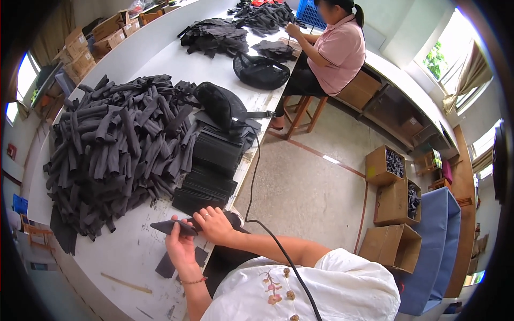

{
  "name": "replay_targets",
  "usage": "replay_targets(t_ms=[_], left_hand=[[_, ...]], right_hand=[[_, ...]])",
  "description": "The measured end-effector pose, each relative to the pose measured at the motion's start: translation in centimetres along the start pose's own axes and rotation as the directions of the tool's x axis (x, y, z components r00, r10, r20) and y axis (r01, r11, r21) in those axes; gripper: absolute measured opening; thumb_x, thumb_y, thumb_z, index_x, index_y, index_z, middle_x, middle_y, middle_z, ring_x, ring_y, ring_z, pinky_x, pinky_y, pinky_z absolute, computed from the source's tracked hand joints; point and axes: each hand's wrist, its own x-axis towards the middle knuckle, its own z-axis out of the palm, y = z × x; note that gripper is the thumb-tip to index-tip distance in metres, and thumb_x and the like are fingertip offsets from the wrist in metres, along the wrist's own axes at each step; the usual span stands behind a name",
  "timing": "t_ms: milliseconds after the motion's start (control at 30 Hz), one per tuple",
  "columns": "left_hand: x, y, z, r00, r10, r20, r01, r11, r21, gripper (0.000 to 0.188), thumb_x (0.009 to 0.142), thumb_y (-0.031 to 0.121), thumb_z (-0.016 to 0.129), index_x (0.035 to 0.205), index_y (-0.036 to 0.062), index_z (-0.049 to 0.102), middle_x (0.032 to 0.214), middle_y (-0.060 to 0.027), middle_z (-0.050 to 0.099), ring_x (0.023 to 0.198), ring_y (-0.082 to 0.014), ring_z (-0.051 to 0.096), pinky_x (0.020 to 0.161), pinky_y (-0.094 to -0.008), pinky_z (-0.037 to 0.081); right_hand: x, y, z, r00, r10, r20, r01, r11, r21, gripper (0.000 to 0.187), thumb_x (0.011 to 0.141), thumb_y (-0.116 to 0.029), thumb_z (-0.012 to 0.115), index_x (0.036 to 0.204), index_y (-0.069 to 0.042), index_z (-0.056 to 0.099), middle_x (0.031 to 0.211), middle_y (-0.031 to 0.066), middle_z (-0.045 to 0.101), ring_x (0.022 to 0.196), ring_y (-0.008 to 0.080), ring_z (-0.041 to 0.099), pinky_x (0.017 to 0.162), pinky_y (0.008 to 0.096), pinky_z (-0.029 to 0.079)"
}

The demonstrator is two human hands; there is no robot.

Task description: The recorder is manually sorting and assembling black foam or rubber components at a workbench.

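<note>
A dark grey folded fabric piece [162,227] is gripped over the table's near edge by both hands. My left hand [181,245] holds it from below, thumb and fingers closed round its middle. My right hand [215,226] closes on its right end from above, with a ring on one finger. Just beyond them lie rows of flat black pieces [206,191], overlapping one another. Left of these rises a big heap of rolled dark grey fabric pieces [120,139]. Beneath my left hand a flat dark piece [166,266] rests on the table.
Two black mesh-like bags [219,104] lie farther along the white table [123,249]. A black cable [273,235] runs past my right arm. Across the table's far end sits a person in pink [337,53] beside more dark piles. Cardboard boxes [391,246] stand at right.
</note>
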Motion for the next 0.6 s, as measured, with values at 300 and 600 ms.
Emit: replay_targets(t_ms=[300, 600], left_hand=[[-0.4, -1.1, -0.9, 1.0, -0.014, -0.024, 0.014, 1.0, 0.007, 0.035, 0.095, 0.01, 0.06, 0.127, -0.0009, 0.052, 0.1, -0.0143, 0.066, 0.087, -0.0218, 0.066, 0.078, -0.0304, 0.055], [0.0, -1.1, -1.6, 1.0, 0.001, -0.019, -0.001, 1.0, 0.026, 0.034, 0.096, 0.01, 0.058, 0.128, -0.0014, 0.052, 0.1, -0.0139, 0.066, 0.087, -0.0205, 0.067, 0.077, -0.0309, 0.055]], right_hand=[[-0.2, -0.2, -0.1, 0.998, 0.002, -0.063, 0.0, 0.999, 0.037, 0.046, 0.069, -0.023, 0.071, 0.109, -0.008, 0.057, 0.093, 0.0074, 0.053, 0.087, 0.0243, 0.051, 0.073, 0.0357, 0.039], [-0.1, -0.1, 0.1, 0.998, -0.003, -0.07, 0.008, 0.998, 0.062, 0.047, 0.068, -0.025, 0.073, 0.108, -0.007, 0.057, 0.093, 0.0074, 0.054, 0.087, 0.0242, 0.052, 0.073, 0.0352, 0.039]])
